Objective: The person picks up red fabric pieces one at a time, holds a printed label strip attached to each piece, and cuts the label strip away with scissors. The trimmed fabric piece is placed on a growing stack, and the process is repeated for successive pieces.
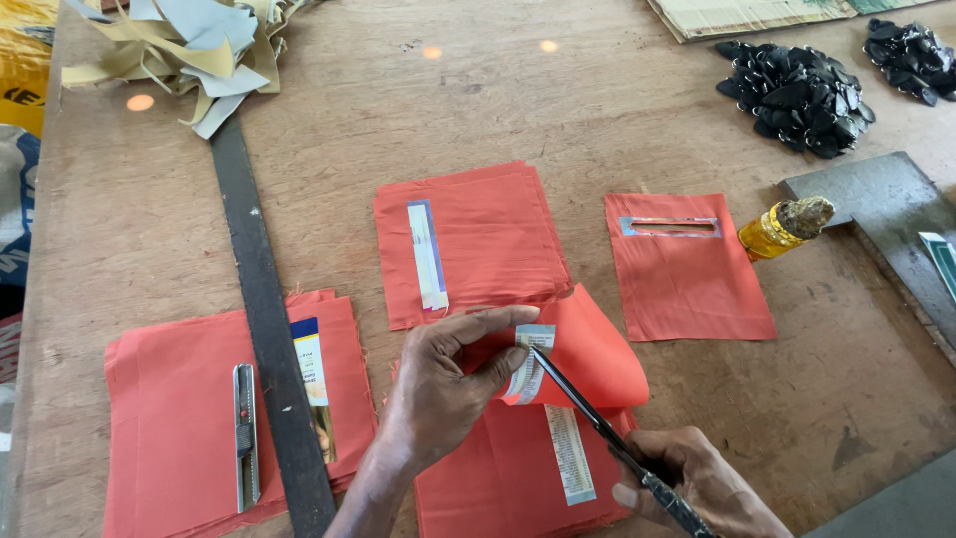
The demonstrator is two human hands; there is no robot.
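the scissors (pixel 597 423) ran diagonally, tips up-left at the paper strip (pixel 529 364) on a folded orange cloth piece (pixel 588 354), low in the middle of the wooden table (pixel 597 110). the right hand (pixel 697 483) gripped the handles, closed. the left hand (pixel 443 384) pinched cloth and strip, thumb on top. more orange stacks lay around, with a steel ruler (pixel 264 309) and utility knife (pixel 245 433) left.

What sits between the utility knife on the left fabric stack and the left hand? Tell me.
In the head view, a long dark metal ruler crosses the stack between the utility knife and the left hand, with a printed paper strip beside it.
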